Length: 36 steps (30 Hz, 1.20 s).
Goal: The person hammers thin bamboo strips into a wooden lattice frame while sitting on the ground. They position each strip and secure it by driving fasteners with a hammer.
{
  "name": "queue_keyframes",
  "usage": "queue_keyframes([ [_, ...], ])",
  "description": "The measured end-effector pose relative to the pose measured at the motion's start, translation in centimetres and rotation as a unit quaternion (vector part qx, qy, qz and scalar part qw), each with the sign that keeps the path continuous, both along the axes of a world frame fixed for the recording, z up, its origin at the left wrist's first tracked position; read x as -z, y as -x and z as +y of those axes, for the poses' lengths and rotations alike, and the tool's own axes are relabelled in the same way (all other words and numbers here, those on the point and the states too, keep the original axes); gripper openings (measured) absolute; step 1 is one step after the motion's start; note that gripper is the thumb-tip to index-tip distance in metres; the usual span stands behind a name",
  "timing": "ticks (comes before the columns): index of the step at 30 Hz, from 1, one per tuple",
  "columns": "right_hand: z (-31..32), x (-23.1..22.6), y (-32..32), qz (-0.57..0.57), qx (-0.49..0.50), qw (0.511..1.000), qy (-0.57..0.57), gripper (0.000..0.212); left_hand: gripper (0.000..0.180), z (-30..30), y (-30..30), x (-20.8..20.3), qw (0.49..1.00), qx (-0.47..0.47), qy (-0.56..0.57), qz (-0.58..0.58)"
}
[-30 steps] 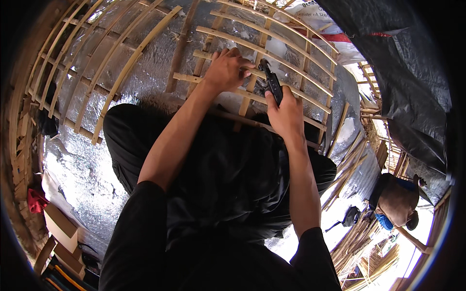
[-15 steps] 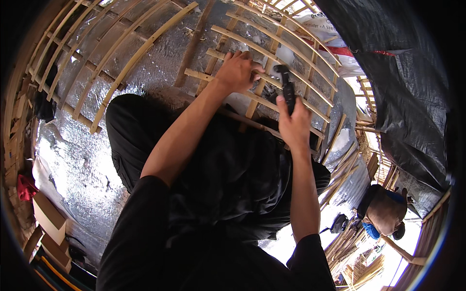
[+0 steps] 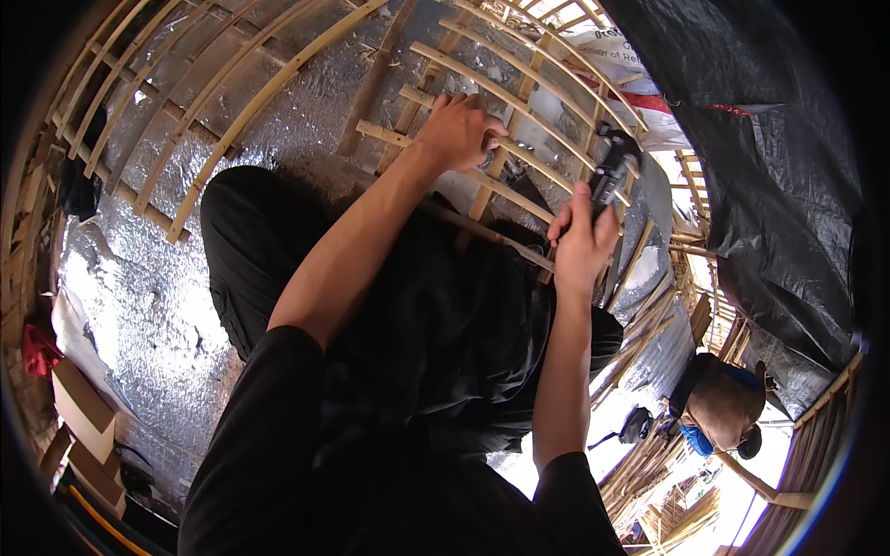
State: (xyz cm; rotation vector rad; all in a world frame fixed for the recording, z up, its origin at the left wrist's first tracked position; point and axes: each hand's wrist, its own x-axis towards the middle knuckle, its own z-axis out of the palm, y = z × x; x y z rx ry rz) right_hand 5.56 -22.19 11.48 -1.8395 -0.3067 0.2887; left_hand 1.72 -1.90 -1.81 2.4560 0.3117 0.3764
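My right hand is closed round the handle of a black hammer, its head raised above the right part of a lattice of split bamboo slats. My left hand rests on the lattice, fingers curled and thumb drawn in at a bamboo slat. Whatever small thing its fingertips pinch, if any, is too small to make out. Crosspieces run under the slats. The lattice lies just beyond my black-clad legs, its near edge beside my knees.
Another bamboo frame stands at the left on a shiny silver sheet. Cardboard boxes sit at lower left. A dark tarp hangs at right. Bamboo strips are piled near another person at lower right.
My right hand has swung the hammer up and to the right, away from my left hand. The left hand stays at nearly the same place on the lattice.
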Motion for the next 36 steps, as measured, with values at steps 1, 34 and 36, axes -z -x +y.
queue_keyframes([
  [1,0.0,-0.7,0.2,-0.033,0.012,0.999,-0.040,0.024,0.025,0.4,-0.6,-0.4,1.000,-0.001,-0.006,-0.001],
  [34,0.3,-0.5,1.2,0.031,-0.029,0.972,0.232,0.037,0.020,0.4,0.0,-0.4,1.000,-0.003,0.012,0.005],
  [36,-0.4,-0.1,1.3,-0.046,-0.011,0.998,0.046,0.033,0.021,0.4,-0.4,-0.7,1.000,0.001,0.019,-0.002],
])
